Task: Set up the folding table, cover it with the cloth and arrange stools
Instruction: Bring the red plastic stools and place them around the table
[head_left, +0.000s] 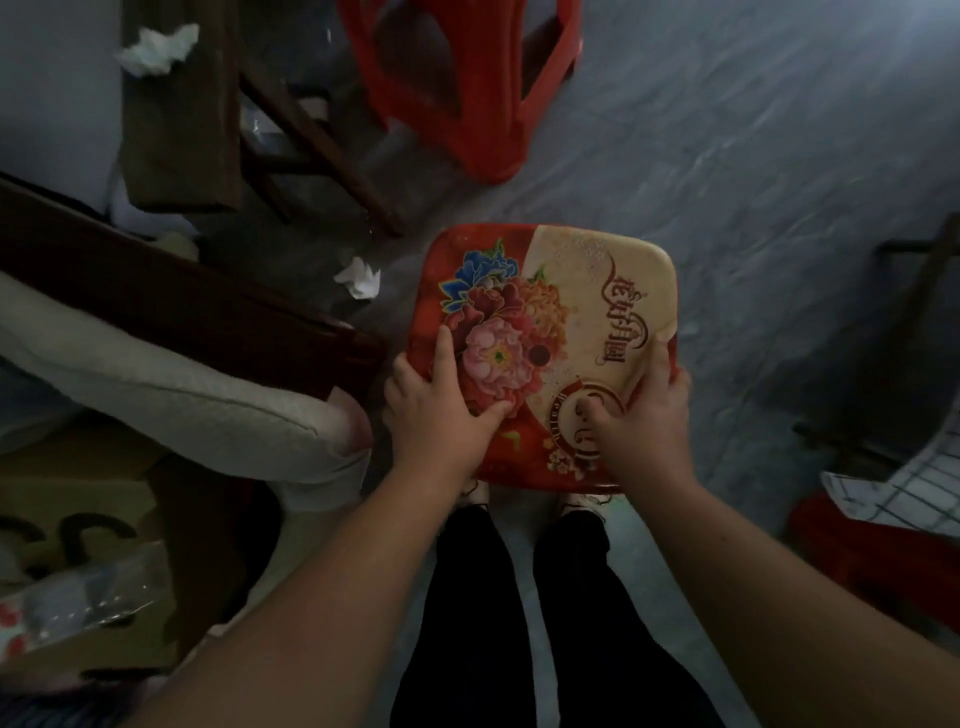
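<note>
Just ahead of the feet (584, 501), the stool (545, 322) is gripped at its near corners: left hand (436, 410) on the left edge, right hand (641, 410) on the right, thumbs on top. Its hidden legs could clip the armrest (291, 338) close by if swung left.

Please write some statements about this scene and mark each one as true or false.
1. The left hand and the right hand both hold the flowered stool. True.
2. The plain red stool is stacked on the flowered stool. False: it stands apart, farther off.
3. Crumpled white paper lies on the floor, left of the flowered stool. True.
4. The flowered stool's seat is plain white. False: it is red and cream with printed flowers.
</note>
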